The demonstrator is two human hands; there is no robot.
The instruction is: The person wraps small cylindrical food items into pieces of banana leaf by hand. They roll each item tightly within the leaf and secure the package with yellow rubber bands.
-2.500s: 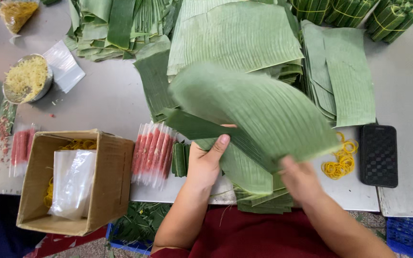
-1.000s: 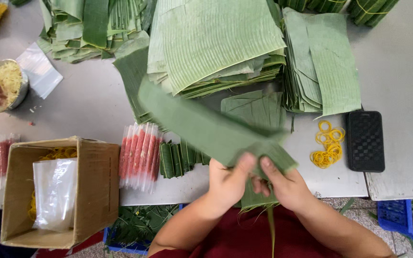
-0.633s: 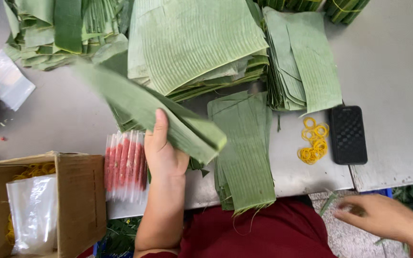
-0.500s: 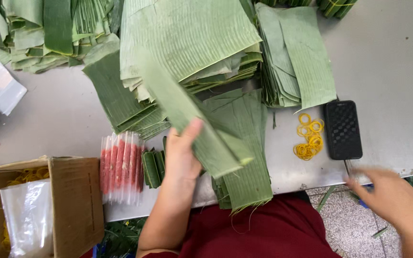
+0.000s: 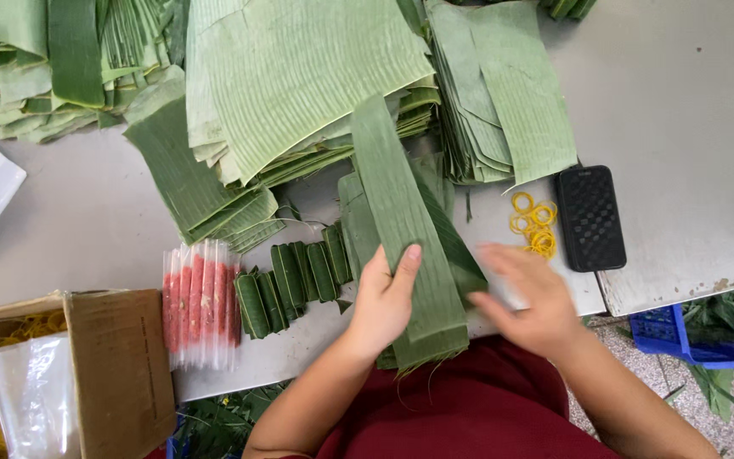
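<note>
Head view: a long folded banana-leaf strip [image 5: 401,229] lies on the grey bench [image 5: 681,102], its long axis running from the near edge by the person's body up and slightly left toward the big stack of broad leaves [image 5: 299,76]. The near end of the strip overhangs the bench edge, resting on a small pile of similar leaf pieces [image 5: 456,255].

The left hand [image 5: 384,297] lies flat on the near part of the strip, fingers stretched along its length and pointing away from the body; its grip is apart, pressing down and not clasped round anything. The strip therefore runs straight ahead from this hand, along the line of the fingers.

The right hand [image 5: 524,297] is blurred, just beside the strip's right edge and over the lower pile. Its fingers look spread and empty, but whether it touches the leaf cannot be told. The left hand is the one on the strip; the right is near, off to the side.

Left of the left hand stands a row of small rolled leaf bundles [image 5: 290,280], then a pack of red sticks in clear wrap [image 5: 201,306] and a cardboard box [image 5: 104,374]. To the right lie yellow rubber bands [image 5: 535,225] and a black phone [image 5: 590,218].
</note>
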